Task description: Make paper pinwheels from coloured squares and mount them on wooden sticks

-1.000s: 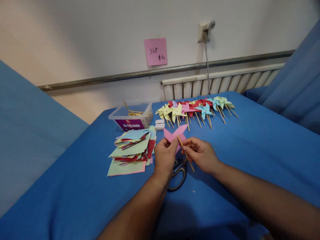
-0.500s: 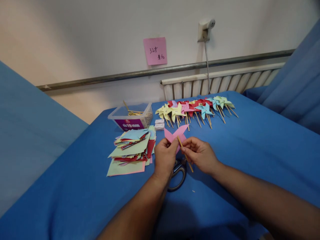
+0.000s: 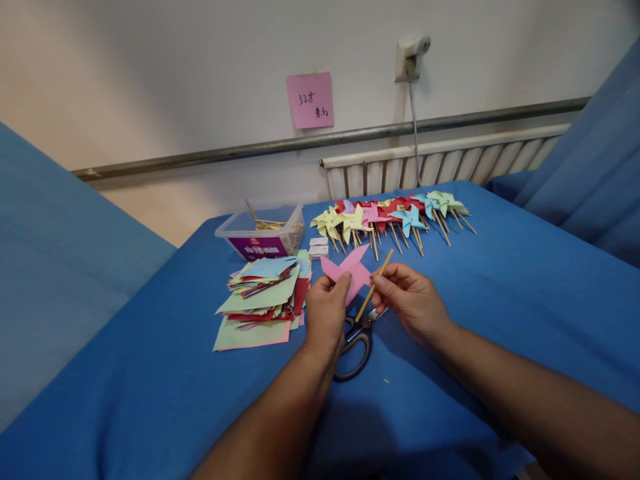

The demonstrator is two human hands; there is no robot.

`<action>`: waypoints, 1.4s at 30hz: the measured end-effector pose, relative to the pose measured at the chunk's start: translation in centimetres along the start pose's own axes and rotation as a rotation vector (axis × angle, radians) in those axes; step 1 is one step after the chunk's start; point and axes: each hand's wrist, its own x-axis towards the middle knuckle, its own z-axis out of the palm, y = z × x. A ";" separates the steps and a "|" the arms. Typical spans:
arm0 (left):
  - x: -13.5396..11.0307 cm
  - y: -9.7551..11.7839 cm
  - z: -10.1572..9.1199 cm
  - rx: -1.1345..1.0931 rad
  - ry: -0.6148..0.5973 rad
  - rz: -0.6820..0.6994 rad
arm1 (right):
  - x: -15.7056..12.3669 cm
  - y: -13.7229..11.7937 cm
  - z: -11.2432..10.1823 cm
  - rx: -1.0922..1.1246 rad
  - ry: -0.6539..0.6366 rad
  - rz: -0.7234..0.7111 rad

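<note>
Pinched in my left hand (image 3: 326, 308) is a pink paper pinwheel (image 3: 358, 272), its blades spread above my thumb. My right hand (image 3: 411, 297) grips a thin wooden stick (image 3: 367, 301) between thumb and fingers. The stick slants beside the pinwheel's right blade; whether they touch I cannot tell. Below both hands, a pair of dark-handled scissors (image 3: 361, 352) lies on the blue cloth, partly hidden by my left hand.
Left of my hands is a stack of coloured paper (image 3: 265, 301). Behind it stand a clear plastic box (image 3: 295, 233) of sticks and small white boxes (image 3: 319, 249). Several finished pinwheels (image 3: 409, 217) lie along the back. A radiator (image 3: 460, 160) and wall rail (image 3: 220, 155) are beyond.
My right hand has drawn the stick away from the pinwheel's middle, to the right, and turned its slant the other way. The pinwheel has shifted slightly left, uncovering more of the scissors.
</note>
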 end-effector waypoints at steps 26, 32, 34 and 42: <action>-0.2 1.3 -0.1 -0.272 0.035 -0.223 | -3.6 -1.3 0.4 -0.080 -0.632 -0.021; -0.1 1.2 -0.2 -0.238 0.019 -0.148 | -3.4 0.7 0.9 -0.114 -0.495 0.110; 0.0 0.9 -0.3 -0.183 0.036 -0.098 | -3.4 1.1 1.1 -0.132 -0.388 0.040; -0.6 0.5 0.1 0.120 0.035 0.093 | -1.5 0.8 0.9 -0.136 -0.034 0.028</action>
